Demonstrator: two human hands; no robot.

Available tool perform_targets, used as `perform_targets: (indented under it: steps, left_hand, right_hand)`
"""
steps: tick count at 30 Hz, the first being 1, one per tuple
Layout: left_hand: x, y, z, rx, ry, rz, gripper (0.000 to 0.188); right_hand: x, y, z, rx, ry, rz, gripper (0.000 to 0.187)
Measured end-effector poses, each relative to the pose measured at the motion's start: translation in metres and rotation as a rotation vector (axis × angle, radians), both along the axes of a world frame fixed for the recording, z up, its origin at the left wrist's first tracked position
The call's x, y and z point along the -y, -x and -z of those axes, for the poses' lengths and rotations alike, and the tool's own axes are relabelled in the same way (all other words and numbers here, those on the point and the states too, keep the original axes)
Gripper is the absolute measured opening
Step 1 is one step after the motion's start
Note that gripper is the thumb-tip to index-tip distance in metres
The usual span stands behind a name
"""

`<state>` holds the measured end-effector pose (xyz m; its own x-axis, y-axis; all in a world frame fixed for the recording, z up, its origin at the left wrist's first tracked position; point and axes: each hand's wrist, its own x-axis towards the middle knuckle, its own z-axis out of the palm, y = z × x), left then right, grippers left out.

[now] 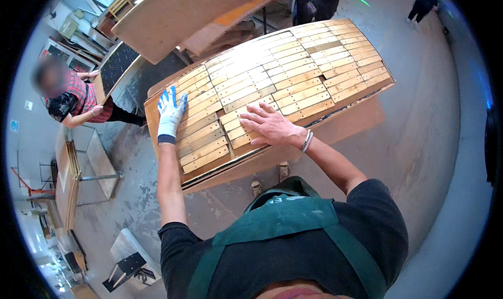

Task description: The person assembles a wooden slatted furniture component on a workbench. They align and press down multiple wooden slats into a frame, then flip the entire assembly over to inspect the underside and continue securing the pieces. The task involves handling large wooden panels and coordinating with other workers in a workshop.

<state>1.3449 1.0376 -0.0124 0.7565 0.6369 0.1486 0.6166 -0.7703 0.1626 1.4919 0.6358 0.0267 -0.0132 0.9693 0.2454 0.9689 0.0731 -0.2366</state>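
Observation:
Rows of light wooden slats (pixel 293 63), each with small dark holes near its ends, lie side by side on a large board (pixel 152 121). My left hand (pixel 171 114), in a white-grey glove with blue fingertips, rests at the left end of the slats with its fingers spread. Bare and wearing bracelets, my right hand (pixel 271 126) lies flat on the slats near the front edge, fingers stretched out. Neither hand grips anything. Small dark gaps show between some slats, one of them between my hands.
Beyond the slats stands a large brown panel (pixel 194 16). At the left, a person (pixel 78 92) in a checked apron holds a dark-faced board (pixel 118 66). Leaning boards (pixel 68 178) stand lower left. Another person stands behind the slats, and one is far right.

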Motion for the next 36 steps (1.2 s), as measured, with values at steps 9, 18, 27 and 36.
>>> perform_targets:
  steps: [9, 18, 27, 36]
  left_hand:
    - [0.029, 0.114, -0.016, 0.091, -0.309, 0.483, 0.053]
    - [0.157, 0.135, -0.027, 0.213, 0.110, 0.149, 0.054]
    - [0.180, 0.110, -0.047, 0.157, 0.062, 0.195, 0.057]
    - [0.211, 0.120, -0.072, -0.076, 0.006, 0.335, 0.086]
  right_hand:
    - [0.002, -0.002, 0.008, -0.039, -0.021, 0.029, 0.074]
    - [0.006, -0.004, 0.005, -0.059, -0.042, 0.044, 0.077]
    - [0.060, -0.034, 0.005, -0.061, -0.073, 0.406, 0.066]
    - [0.199, -0.141, 0.032, 0.279, -0.019, 1.349, 0.038]
